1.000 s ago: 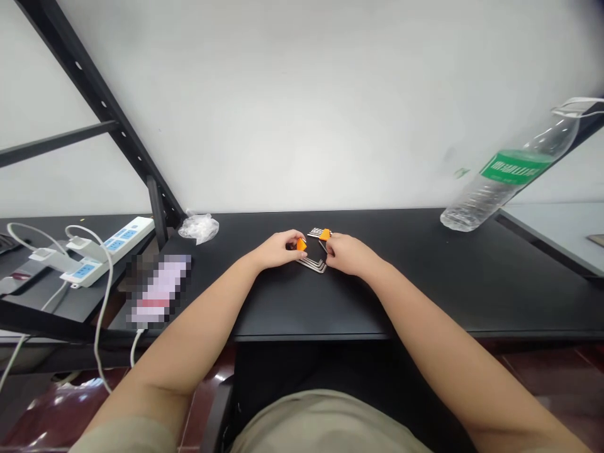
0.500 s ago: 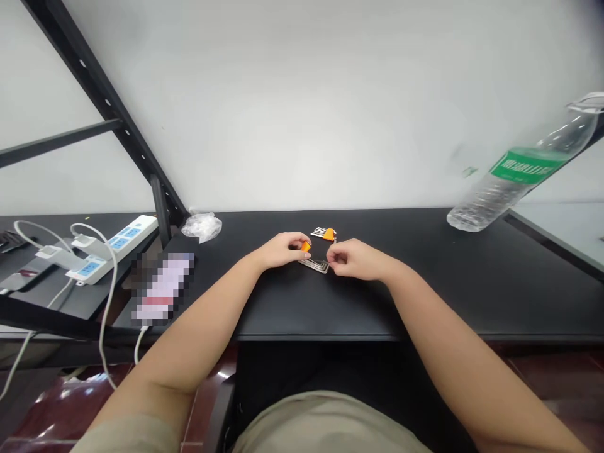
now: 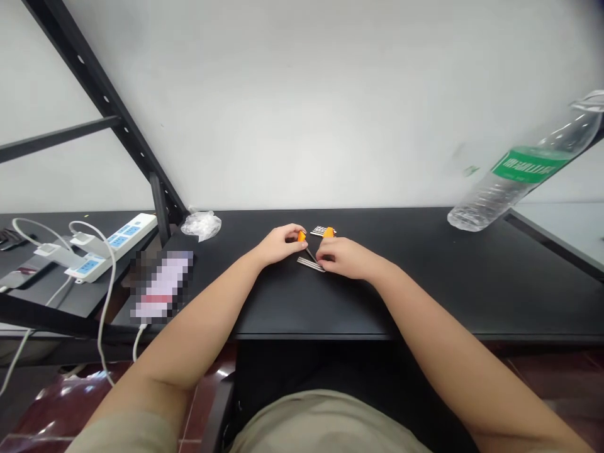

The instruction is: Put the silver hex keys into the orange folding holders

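My left hand (image 3: pixel 282 243) pinches a small orange hex key holder (image 3: pixel 301 236) between thumb and fingers. A thin metal hex key (image 3: pixel 310 254) runs from that holder down to my right hand (image 3: pixel 345 257), whose closed fingertips grip its far end. On the black table just below the hands lie several loose silver hex keys (image 3: pixel 310 263), side by side; their right ends are partly covered by my right fingers. Behind my right hand rests a second orange holder (image 3: pixel 329 232) with several hex keys (image 3: pixel 318 230) in it.
Crumpled clear plastic (image 3: pixel 202 224) lies at the back left, near a black metal frame (image 3: pixel 163 211). A phone (image 3: pixel 163 286) with a cable and a white power strip (image 3: pixel 113 248) are on the left. A large plastic bottle (image 3: pixel 507 182) appears at the right.
My right hand has moved slightly left, toward the left hand. A hex key now spans from the orange holder to my right fingers, and the holder is more upright.
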Tool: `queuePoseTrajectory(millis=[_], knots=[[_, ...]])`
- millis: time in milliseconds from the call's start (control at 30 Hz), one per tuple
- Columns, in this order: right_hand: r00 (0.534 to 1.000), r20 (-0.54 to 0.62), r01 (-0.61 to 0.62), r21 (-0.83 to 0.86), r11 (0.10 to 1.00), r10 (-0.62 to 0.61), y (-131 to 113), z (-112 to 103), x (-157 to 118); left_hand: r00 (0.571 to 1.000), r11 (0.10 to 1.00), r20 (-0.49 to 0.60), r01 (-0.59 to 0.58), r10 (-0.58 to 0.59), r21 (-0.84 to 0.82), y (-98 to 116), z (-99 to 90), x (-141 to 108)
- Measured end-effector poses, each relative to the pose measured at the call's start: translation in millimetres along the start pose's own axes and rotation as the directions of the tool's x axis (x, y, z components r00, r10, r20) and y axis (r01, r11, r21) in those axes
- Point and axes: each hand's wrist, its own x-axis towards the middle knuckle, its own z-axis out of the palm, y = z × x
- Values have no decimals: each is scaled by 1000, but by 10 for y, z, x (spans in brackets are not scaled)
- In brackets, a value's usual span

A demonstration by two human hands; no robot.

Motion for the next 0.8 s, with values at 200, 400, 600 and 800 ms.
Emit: queuePoseTrajectory(millis=[200,400,600,800], knots=[[997,-71,31,-11,999,-32,95,79,67,999,999,32,25,-26,32,-32,-9,5],[995,-87,-48,-52,997,43,188,164,123,999,999,31,18,-20,40,-23,-5,6],[980,-140,-154,-80,985,142,131,239,185,990,998,-134,-31,37,50,-63,-29,50],[997,-71,1,-45,999,-5,-37,224,85,944,951,-307,-21,121,310,-88,-89,45]])
